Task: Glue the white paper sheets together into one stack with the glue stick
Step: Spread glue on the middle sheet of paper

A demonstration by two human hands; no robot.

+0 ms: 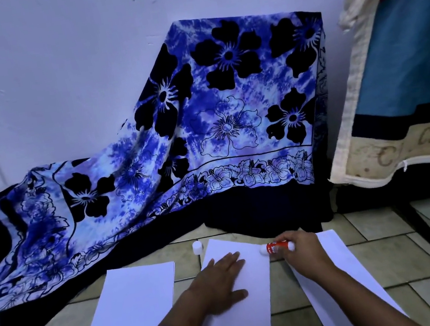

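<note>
Three white paper sheets lie on the tiled floor: a left sheet (pixel 130 315), a middle sheet (pixel 247 314) and a right sheet (pixel 346 282). My left hand (pixel 220 282) presses flat on the middle sheet with straight fingers. My right hand (pixel 303 255) grips a red and white glue stick (pixel 275 247) that lies sideways, its white tip at the middle sheet's far right corner. The glue stick's white cap (pixel 197 247) stands on the floor just beyond the middle sheet's far left corner.
A blue floral cloth (pixel 202 125) drapes over a boxy shape against the wall, its edge reaching the floor by the left sheet. A piece of furniture with blue, red and beige covering (pixel 405 78) and a dark leg (pixel 418 227) stands at the right.
</note>
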